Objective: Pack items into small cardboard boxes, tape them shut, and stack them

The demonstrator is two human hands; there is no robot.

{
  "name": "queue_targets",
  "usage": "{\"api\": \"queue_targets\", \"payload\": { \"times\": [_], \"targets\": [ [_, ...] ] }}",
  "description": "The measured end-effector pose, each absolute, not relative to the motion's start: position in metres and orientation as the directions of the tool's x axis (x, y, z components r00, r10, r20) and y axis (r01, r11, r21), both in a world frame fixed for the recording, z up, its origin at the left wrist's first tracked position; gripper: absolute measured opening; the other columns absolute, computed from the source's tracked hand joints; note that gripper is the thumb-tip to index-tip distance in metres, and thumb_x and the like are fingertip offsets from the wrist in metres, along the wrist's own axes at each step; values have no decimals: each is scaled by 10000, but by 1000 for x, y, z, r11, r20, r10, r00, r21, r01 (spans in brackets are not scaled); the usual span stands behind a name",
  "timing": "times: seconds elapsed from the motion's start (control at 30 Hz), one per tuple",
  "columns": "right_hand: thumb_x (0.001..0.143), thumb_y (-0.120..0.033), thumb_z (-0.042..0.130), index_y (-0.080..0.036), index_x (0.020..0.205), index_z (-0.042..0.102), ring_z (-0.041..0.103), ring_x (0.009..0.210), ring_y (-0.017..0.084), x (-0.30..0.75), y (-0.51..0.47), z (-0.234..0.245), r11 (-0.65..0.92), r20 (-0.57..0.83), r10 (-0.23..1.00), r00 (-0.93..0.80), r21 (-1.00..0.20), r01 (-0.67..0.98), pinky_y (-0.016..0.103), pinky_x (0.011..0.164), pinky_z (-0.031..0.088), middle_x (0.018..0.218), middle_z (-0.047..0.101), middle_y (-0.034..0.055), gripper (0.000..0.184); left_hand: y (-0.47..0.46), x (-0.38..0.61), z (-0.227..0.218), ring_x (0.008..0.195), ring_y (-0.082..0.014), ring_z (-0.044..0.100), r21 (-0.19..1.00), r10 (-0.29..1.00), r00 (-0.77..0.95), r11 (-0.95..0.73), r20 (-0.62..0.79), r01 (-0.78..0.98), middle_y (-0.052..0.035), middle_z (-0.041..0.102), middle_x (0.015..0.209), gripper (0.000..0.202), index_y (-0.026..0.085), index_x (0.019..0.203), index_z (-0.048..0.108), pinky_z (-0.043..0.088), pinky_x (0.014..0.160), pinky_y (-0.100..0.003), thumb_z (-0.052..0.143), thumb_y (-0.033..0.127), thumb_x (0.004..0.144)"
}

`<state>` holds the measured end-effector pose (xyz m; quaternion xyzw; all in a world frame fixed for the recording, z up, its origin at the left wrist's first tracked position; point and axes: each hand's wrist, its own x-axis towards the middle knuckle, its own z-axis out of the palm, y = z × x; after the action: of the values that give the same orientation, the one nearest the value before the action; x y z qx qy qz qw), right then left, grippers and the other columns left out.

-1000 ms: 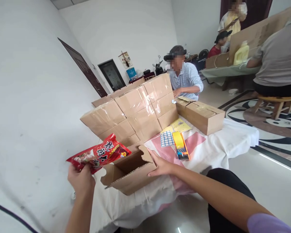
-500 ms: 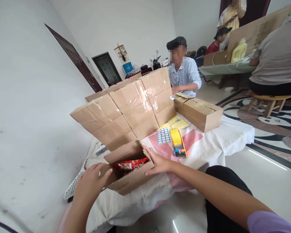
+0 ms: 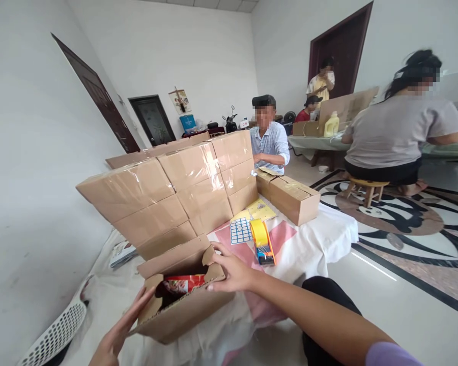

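- Cardboard box (image 3: 187,312) sits open at the near edge of the desk (image 3: 328,234). A red packet (image 3: 183,283) lies down inside it, below the flaps.
- My right hand (image 3: 232,272) grips the right flap (image 3: 210,265), thumb on top and fingers curled under its notched edge.
- My left hand (image 3: 112,338) is released, fingers flat and spread. The tips touch the outer face of the left flap (image 3: 149,304), and it grasps nothing.
- Packet lies between my two hands, lower than the right fingers and just past the left fingertips. Neither hand touches it.
- As I judge it, the flaps are being folded over. To do it well I'd tuck the packet's corners clear, bring both side flaps down level, and brace the box so it doesn't slide on the cloth.
- Tape gun (image 3: 262,243) and label sheet (image 3: 240,230) lie just beyond my right hand, with sealed boxes (image 3: 175,188) stacked behind.
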<state>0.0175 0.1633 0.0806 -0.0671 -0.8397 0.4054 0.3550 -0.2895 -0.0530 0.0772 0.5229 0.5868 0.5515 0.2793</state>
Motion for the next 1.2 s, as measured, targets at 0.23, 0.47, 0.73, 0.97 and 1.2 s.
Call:
{"api": "queue_targets", "payload": {
  "times": [0.23, 0.47, 0.73, 0.97, 1.2],
  "targets": [
    [683, -450, 855, -256, 1354, 492, 466, 1359, 286, 15, 158, 90, 507, 475, 497, -726, -838, -201, 423, 1155, 377, 1421, 458, 110, 786, -31, -223, 91, 1523, -286, 308, 965, 706, -688, 21, 170, 260, 42, 383, 1632, 666, 390, 1505, 447, 229, 1267, -462, 625, 478, 869],
    [737, -429, 811, -289, 1467, 423, 405, 1423, 283, 14, 167, 84, 532, 553, 524, -648, -806, -258, 470, 1214, 288, 1477, 481, 96, 839, -19, -222, 85, 1530, -286, 287, 953, 691, -701, 60, 176, 299, 117, 284, 1664, 735, 508, 1579, 230, 280, 1239, -502, 496, 427, 899],
    [924, -399, 608, -272, 1214, 667, 498, 1298, 244, 33, 165, 102, 823, 638, 355, -684, -560, -95, 467, 1195, 305, 1314, 664, 48, 322, -16, -213, 90, 1240, -400, 604, 412, 742, -292, 24, 603, 911, -11, 717, 1285, 417, 491, 1153, 750, 195, 1217, -564, 731, 501, 736],
    [954, -395, 565, -289, 1385, 569, 421, 1361, 291, 58, 157, 103, 868, 593, 459, -662, -458, 192, 512, 1162, 304, 1478, 543, 59, 443, -9, -201, 91, 1117, -289, 674, -28, 826, -26, 51, 563, 998, -33, 712, 1304, 587, 287, 1341, 676, 467, 886, -371, 635, 597, 843],
    [810, -320, 632, -188, 1250, 552, 408, 1356, 336, 100, 216, 94, 503, 523, 851, 43, -837, 214, 550, 1177, 297, 1375, 491, 158, 467, -2, -182, 100, 1199, -312, 630, -61, 880, -151, 199, 450, 978, -48, 662, 1381, 609, 261, 1324, 683, 455, 974, -448, 546, 621, 852]
  ]
}}
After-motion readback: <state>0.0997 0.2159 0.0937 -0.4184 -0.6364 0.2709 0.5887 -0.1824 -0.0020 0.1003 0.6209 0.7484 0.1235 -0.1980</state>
